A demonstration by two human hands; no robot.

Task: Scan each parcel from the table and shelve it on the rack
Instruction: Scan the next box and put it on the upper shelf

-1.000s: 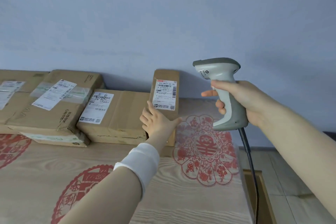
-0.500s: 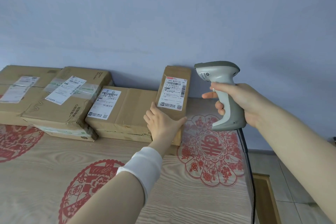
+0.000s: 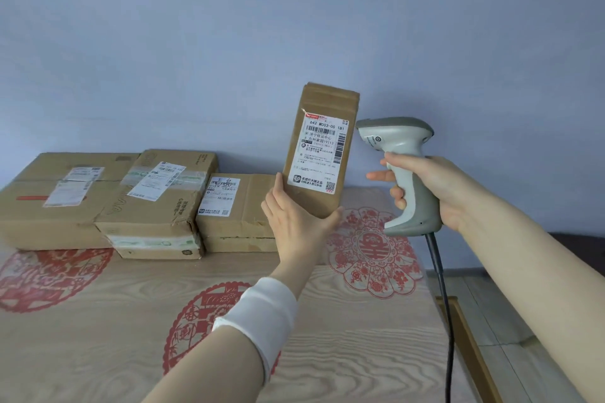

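My left hand (image 3: 296,217) grips the lower end of a small brown parcel (image 3: 322,144) and holds it upright above the table, its white label facing me. My right hand (image 3: 432,188) is closed around the handle of a grey barcode scanner (image 3: 397,154), whose head sits just right of the parcel's label. Three larger cardboard parcels lie side by side against the wall: one at the far left (image 3: 55,199), one in the middle (image 3: 157,203), one next to my left hand (image 3: 235,209). The rack is out of view.
The wood-grain table (image 3: 114,337) carries red paper-cut decals and ends at its right edge near the scanner's black cable (image 3: 440,288). Beyond that edge lie a tiled floor and a wooden frame (image 3: 468,347). A plain blue-grey wall stands behind.
My left hand has lifted the small parcel off the table and tilted it up beside the scanner. The scanner hand stayed roughly where it was.
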